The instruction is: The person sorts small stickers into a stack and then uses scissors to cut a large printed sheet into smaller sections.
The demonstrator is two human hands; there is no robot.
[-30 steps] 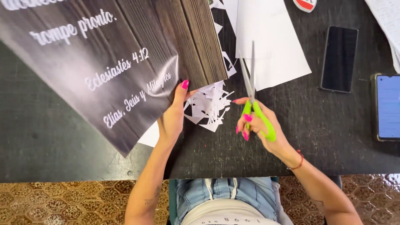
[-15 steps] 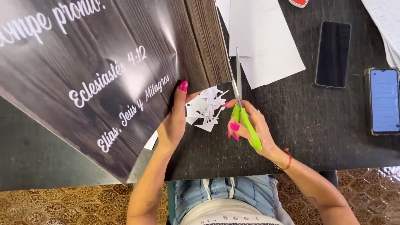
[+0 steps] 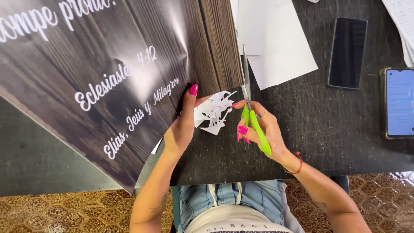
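My left hand [image 3: 183, 125] pinches the lower right edge of a large glossy wood-grain poster [image 3: 108, 73] with white lettering. In my right hand [image 3: 263, 129] are green-handled scissors [image 3: 251, 116], blades pointing away from me along the poster's right edge. A small heap of white paper scraps [image 3: 213, 113] lies on the dark table [image 3: 327, 129] between my two hands.
White paper sheets [image 3: 276, 43] lie beyond the scissors. A dark phone [image 3: 347, 52] and a second phone with a lit screen [image 3: 399, 102] rest at the right. More white paper [image 3: 403, 23] sits at the top right corner. Patterned floor [image 3: 64, 211] shows below the table edge.
My right hand has brought the scissors left, from over the white sheet to the poster's right edge, and the blades have closed. My left hand keeps its hold on the poster.
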